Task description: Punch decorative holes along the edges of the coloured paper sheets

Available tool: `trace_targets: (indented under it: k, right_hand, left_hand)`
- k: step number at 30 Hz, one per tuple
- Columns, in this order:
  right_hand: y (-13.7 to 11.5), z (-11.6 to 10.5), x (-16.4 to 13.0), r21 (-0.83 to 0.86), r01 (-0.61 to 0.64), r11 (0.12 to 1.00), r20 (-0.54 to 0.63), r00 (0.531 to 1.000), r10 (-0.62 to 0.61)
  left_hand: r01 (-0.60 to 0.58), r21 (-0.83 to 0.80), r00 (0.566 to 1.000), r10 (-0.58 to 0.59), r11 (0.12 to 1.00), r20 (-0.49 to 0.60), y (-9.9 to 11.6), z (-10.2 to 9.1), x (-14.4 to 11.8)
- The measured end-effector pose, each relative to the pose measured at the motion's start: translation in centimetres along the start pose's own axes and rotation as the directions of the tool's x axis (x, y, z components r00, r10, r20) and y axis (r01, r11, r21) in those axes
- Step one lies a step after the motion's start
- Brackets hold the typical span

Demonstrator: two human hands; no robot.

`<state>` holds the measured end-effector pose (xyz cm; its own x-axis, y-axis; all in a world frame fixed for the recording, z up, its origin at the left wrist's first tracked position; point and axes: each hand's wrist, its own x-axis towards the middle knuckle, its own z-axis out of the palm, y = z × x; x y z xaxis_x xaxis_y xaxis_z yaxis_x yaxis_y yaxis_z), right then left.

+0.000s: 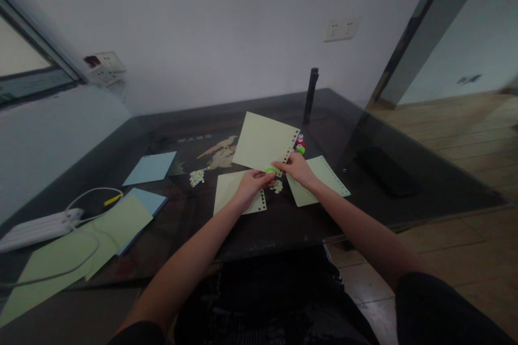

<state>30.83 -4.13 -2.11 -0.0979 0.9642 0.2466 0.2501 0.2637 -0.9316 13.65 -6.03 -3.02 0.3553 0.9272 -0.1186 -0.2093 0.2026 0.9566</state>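
**Two hands punching holes along the edge of a pale green sheet**

A person is sitting at a dark glass table (283, 226), both bare arms reaching forward. The left hand (251, 183) is pinching a small green punch (270, 171), fingers closed on it, at the lower corner of a pale green paper sheet (263, 140). The right hand (297, 168) is closed on the same sheet's perforated edge, holding it raised and tilted above the table. A row of small holes is already running down that edge.

The sheet is looking thin, light and floppy; it would likely crease or tear at the holes if pulled hard, so holding near the edge being punched seems wise. The punch is looking small, hard and smooth, a thing for fingertip grip.

Under the hands, two more punched green sheets (324, 178) are lying flat, with paper confetti (197, 177) scattered nearby. More small punches (300, 144), red and green, are sitting just behind the right hand. A dark upright post (311, 94) is standing near the back wall. To the left lie blue paper (150, 167), more green sheets (60, 259), and a white power strip (36, 229) with cable. The table's front edge is close to the body; open room is lying to the right, towards the table's far corner.
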Motion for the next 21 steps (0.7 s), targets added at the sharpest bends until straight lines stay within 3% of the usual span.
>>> trace_targets:
  k: [21]
  right_hand:
    - [0.4,0.06,0.14,-0.038,0.027,0.999,0.031,0.999,-0.025]
  left_hand:
    - [-0.052,0.083,0.997,0.056,0.995,-0.048,0.1,0.09,-0.05]
